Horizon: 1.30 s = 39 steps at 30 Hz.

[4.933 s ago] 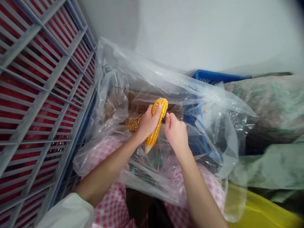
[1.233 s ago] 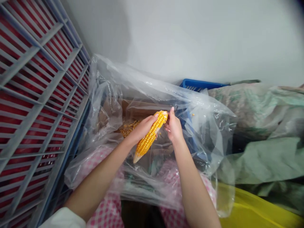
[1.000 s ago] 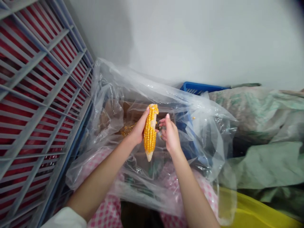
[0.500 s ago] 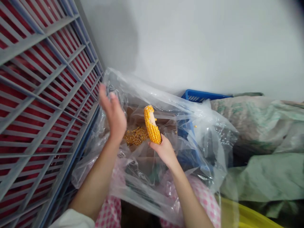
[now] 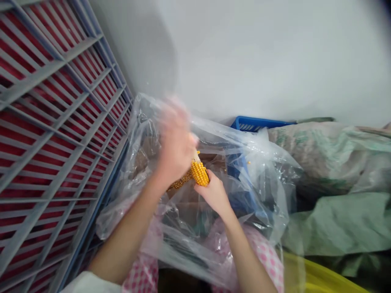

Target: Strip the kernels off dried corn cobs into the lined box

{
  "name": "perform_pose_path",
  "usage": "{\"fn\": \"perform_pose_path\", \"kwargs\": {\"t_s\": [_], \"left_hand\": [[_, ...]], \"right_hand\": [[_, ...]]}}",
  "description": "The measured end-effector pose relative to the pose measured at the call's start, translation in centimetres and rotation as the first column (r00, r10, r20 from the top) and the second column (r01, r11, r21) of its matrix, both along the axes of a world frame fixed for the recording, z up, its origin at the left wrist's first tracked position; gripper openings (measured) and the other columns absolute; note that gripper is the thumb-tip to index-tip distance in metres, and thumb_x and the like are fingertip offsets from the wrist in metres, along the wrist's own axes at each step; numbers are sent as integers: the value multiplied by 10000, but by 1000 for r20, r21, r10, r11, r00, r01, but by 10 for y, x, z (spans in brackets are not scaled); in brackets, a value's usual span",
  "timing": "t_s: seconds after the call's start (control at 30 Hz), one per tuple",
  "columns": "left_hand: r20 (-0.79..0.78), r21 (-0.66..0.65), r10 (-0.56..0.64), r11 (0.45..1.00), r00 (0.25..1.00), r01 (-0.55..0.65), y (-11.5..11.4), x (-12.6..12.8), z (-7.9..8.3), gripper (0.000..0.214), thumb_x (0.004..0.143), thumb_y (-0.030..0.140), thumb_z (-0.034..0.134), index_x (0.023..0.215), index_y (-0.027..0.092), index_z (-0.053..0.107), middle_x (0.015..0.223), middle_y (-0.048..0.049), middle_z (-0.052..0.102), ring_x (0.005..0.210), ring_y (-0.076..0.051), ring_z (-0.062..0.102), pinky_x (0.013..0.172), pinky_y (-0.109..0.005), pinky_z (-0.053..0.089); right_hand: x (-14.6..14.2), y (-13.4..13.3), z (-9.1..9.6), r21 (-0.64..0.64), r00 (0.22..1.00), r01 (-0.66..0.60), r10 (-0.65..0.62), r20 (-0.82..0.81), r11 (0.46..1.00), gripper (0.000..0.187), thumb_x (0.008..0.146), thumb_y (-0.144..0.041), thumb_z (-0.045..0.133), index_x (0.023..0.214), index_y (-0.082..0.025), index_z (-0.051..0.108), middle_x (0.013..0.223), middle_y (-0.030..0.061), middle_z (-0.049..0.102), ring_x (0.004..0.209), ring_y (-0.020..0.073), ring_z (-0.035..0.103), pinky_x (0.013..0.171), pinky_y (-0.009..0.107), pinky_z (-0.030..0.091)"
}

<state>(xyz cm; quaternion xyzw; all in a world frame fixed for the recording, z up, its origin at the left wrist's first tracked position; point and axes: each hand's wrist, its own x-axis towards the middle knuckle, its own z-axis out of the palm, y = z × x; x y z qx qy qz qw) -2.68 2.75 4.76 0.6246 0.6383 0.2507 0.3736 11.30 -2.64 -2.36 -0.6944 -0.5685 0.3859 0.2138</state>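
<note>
A yellow corn cob, partly stripped to its pale core, is held at its lower end by my right hand, fingers wrapped round it. My left hand is at the cob's upper end and covers it; motion smears its fingers, so their pose is unclear. Beneath both hands spreads a clear plastic sheet, draped over a cardboard box. Loose corn kernels lie in a heap inside, partly hidden behind my left hand and the cob.
Along the left stands a tall slatted plastic crate with red showing through it. To the right are a blue basket, a pale woven sack and a green sack. Something yellow sits at the lower right. A white wall rises behind.
My left hand has swung right, from beside the cob to its upper end, which it now covers. The right hand still grips the cob in nearly the same place.
</note>
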Motion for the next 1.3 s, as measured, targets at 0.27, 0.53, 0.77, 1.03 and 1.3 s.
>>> {"fn": "perform_pose_path", "kwargs": {"t_s": [0.27,0.53,0.77,1.03,1.3], "left_hand": [[561,210,299,850,772,-483,35,-15,-61,437,875,467,324,1210,241,491,1314,-66,490,1265,-155,378,1055,-330,262],[707,-298,223,955,671,-4,20,-7,-57,434,762,477,543,1075,178,577,1016,-119,646,802,-205,634,638,-283,489],[912,-327,271,933,309,148,17,20,-63,485,750,280,620,1190,271,415,1005,-56,628,825,-170,629,759,-320,474],[897,-386,390,920,209,-65,14,40,-75,360,752,212,602,1083,258,466,860,21,578,690,-95,578,671,-232,449],[823,-437,466,885,325,-161,15,50,-89,421,653,249,694,1018,221,486,774,28,554,616,-75,533,598,-208,417]], "right_hand": [[7,1,-8,-57,975,-31,43,220,998,211,637,-272,522,840,-214,515,694,40,591,607,167,507,526,239,257],[18,1,12,53,1000,-2,1,22,999,185,635,-270,540,805,-216,492,667,-15,567,583,133,488,556,227,313],[22,0,6,50,993,-10,15,-113,999,169,617,-294,538,742,-202,472,585,-57,482,520,106,414,521,222,302],[1,-4,-5,-47,990,56,-61,-128,997,180,616,-253,517,784,-198,481,622,-28,534,540,124,460,529,228,332],[-6,-8,-14,-98,995,96,-99,-23,991,168,626,-243,509,783,-191,483,645,4,540,563,135,469,531,233,327]]}}
